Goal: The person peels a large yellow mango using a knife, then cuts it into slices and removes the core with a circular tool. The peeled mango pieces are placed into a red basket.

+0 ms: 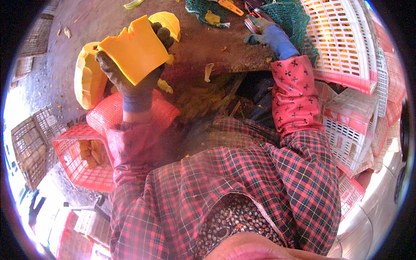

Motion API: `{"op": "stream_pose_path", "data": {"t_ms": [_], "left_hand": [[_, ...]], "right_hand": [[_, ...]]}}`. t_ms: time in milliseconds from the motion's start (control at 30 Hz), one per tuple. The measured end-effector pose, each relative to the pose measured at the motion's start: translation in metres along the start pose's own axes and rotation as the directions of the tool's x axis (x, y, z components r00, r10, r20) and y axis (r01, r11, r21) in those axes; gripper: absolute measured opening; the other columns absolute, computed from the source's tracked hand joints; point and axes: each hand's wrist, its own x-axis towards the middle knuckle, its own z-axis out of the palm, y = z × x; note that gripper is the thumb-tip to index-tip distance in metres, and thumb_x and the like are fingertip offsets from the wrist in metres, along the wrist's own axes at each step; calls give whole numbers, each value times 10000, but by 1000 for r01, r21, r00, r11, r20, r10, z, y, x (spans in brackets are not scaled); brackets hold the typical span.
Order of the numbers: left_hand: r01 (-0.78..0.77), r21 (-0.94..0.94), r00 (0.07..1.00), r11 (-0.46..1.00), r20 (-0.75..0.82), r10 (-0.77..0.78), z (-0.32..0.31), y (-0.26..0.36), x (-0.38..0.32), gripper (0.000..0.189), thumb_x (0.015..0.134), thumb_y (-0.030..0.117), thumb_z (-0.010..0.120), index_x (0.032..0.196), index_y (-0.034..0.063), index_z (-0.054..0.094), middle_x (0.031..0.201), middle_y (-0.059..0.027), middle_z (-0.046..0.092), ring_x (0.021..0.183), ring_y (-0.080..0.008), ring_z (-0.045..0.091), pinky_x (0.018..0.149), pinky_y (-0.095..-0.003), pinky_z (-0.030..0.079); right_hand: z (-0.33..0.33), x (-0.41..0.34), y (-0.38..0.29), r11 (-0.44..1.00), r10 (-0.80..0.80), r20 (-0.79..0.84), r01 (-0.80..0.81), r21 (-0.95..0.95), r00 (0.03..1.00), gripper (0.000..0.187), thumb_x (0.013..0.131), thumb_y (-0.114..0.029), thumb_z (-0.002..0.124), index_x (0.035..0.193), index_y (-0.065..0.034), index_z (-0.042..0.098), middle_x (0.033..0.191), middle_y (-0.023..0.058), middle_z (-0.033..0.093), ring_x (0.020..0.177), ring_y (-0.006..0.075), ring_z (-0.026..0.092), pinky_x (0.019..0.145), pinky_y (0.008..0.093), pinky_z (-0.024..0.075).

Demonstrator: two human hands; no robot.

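Observation:
My left hand (112, 70), in a dark glove, holds up a flat-cut slab of orange pumpkin flesh (138, 48) with one ragged edge. Behind it on the brown work surface lie a large peeled pumpkin piece (87, 78) and a second peeled piece (169, 23). At the far right side of the surface, my right hand (271, 34) wears a blue glove. Its fingers are around a small item with red and white bands (252, 25), which I cannot identify. A green mesh net (289, 16) lies beside that hand.
An orange-handled tool (230, 6) rests near another green net. Peel scraps (209, 71) dot the surface. A white plastic crate (341, 42) with orange pieces stands at right, above stacked crates (349, 120). At left are a red crate (87, 180) and red mesh material (165, 107).

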Motion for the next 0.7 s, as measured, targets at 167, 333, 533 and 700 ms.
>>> {"op": "stream_pose_path", "data": {"t_ms": [167,333,533,700], "left_hand": [[-47,122,999,991,32,43,-3,1,3,911,861,620,591,1534,100,268,1540,-121,348,1450,-329,281,1201,-597,113],[-34,423,964,905,253,-82,-12,14,16,985,809,632,666,1532,92,271,1537,-125,348,1454,-342,268,1194,-614,99],[-37,496,908,868,378,-178,-20,27,28,1048,797,605,707,1541,66,205,1533,-119,349,1443,-327,293,1217,-531,122],[-71,436,965,897,257,-48,-15,12,13,814,818,561,682,1438,154,348,1387,-80,470,1321,-324,393,1096,-495,260]], "right_hand": [[6,1,17,988,-143,-26,144,58,989,706,827,-355,800,1454,-202,515,1378,83,591,1241,205,564,1055,343,448],[8,0,23,982,-160,-124,171,83,979,664,801,-295,825,1410,-227,570,1294,60,644,1122,159,613,978,320,475],[2,0,21,967,-106,-90,124,222,990,372,866,-155,773,1225,-115,686,1140,1,722,1037,93,627,965,287,485],[-4,-5,2,838,-203,-106,229,495,973,306,869,-201,755,1156,-111,697,1088,55,735,997,165,677,915,343,524]]}}
